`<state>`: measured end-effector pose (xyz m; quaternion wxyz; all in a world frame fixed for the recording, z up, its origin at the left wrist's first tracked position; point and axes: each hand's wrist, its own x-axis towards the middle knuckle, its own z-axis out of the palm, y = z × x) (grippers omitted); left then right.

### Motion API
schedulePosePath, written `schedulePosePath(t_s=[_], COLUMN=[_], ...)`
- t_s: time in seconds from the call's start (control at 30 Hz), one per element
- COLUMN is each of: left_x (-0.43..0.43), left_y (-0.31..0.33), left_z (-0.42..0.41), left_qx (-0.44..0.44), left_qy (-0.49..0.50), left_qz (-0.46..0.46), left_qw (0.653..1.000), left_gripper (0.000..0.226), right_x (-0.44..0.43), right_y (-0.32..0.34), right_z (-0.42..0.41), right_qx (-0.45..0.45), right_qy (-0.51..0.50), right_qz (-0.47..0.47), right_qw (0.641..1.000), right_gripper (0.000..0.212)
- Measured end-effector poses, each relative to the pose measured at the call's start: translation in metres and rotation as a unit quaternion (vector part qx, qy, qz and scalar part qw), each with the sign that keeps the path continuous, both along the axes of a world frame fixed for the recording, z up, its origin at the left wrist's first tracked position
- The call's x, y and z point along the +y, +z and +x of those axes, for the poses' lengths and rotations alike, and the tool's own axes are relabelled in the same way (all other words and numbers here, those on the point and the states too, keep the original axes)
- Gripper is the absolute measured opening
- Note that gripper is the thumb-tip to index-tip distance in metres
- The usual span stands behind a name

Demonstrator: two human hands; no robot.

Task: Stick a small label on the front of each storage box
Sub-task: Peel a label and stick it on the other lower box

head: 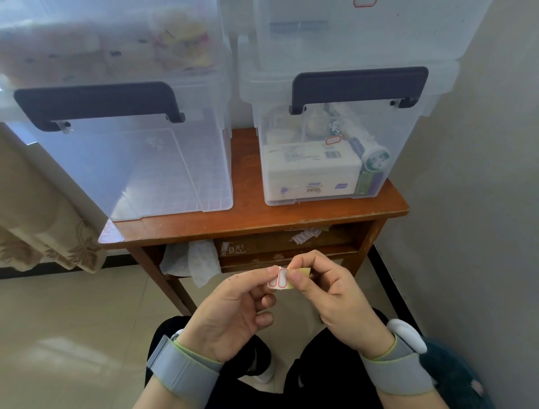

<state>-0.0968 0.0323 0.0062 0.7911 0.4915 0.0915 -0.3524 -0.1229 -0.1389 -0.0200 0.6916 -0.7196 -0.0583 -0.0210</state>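
Both hands meet below the table's front edge. My left hand (233,309) and my right hand (335,297) pinch a small label strip (280,278) of white, red-bordered labels on yellow backing. Two clear storage boxes with dark handles stand on the wooden table (253,219). The left box (140,163) looks empty and shows no label on its front. The right box (326,157) holds tissue packs and small items, with a red-bordered label (333,140) on its front. More clear boxes are stacked on top; the upper right box (361,32) also carries a label (364,3).
A shelf under the tabletop holds another label sheet (306,235) and crumpled white paper (192,259). A grey wall (472,175) closes in on the right. A patterned cloth (38,222) hangs at the left. My knees in dark trousers sit over a beige tiled floor (73,321).
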Motion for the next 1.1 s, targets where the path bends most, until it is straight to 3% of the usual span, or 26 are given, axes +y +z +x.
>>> schedulePosePath(t_s=[0.1, 0.27, 0.5, 0.67, 0.8, 0.9, 1.1], left_x=[-0.0003, -0.0008, 0.0002, 0.0014, 0.0012, 0.0011, 0.0022], left_y=[0.0002, -0.0002, -0.0003, 0.0042, 0.0066, 0.007, 0.0058], left_z=[-0.0001, -0.0004, -0.0006, -0.0004, -0.0021, -0.003, -0.0029], left_qx=[0.007, 0.013, 0.011, 0.017, 0.007, 0.005, 0.01], left_qy=[-0.005, -0.012, -0.006, 0.001, 0.004, 0.007, 0.011], left_qz=[0.0, 0.002, 0.01, 0.008, 0.019, 0.02, 0.012], left_qw=[1.0, 1.0, 1.0, 1.0, 1.0, 1.0, 1.0], left_gripper=[0.011, 0.017, 0.018, 0.013, 0.01, 0.01, 0.01], right_x=[-0.0008, -0.0011, -0.0052, -0.0078, -0.0081, -0.0075, -0.0081], right_y=[-0.0011, -0.0014, 0.0001, -0.001, -0.0002, -0.0001, -0.0016], right_z=[-0.0007, -0.0005, -0.0025, -0.004, -0.0049, -0.0047, -0.0059], right_qx=[-0.01, -0.051, -0.101, -0.169, -0.214, -0.246, -0.294], right_qy=[-0.001, -0.011, -0.059, -0.095, -0.113, -0.112, -0.124], right_qz=[-0.006, -0.031, -0.127, -0.226, -0.28, -0.298, -0.301], right_qw=[1.0, 0.998, 0.985, 0.955, 0.929, 0.916, 0.899], right_gripper=[0.01, 0.029, 0.015, 0.01, 0.026, 0.033, 0.027])
